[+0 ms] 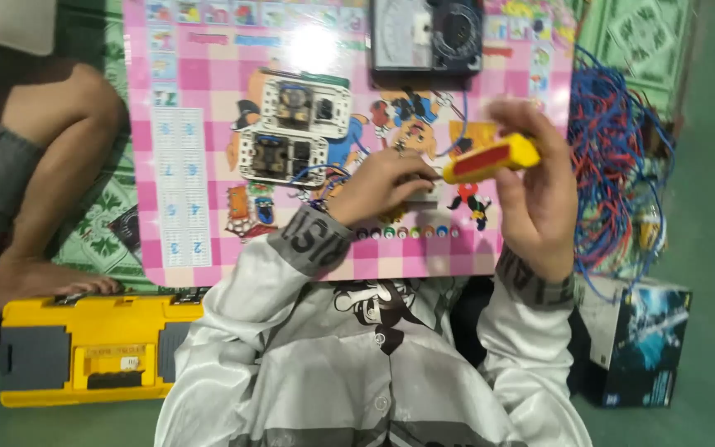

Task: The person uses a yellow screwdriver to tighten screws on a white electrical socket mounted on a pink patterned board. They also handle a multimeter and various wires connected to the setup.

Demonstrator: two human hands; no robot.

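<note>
Starting at the left: another person's bare leg [51, 165] rests beside your pink checked cartoon-printed board [192, 165], and a yellow plastic toolbox with grey latches [84, 352] sits on the floor below it. Two white switch-socket modules [295, 128] lie on the board. Your left hand [378, 186] is closed, pinching a small part against the board. Your right hand [539, 186] grips a yellow-and-red screwdriver handle [490, 159], tip pointing at that part. Red and blue wire bundle [614, 165] lies further right.
</note>
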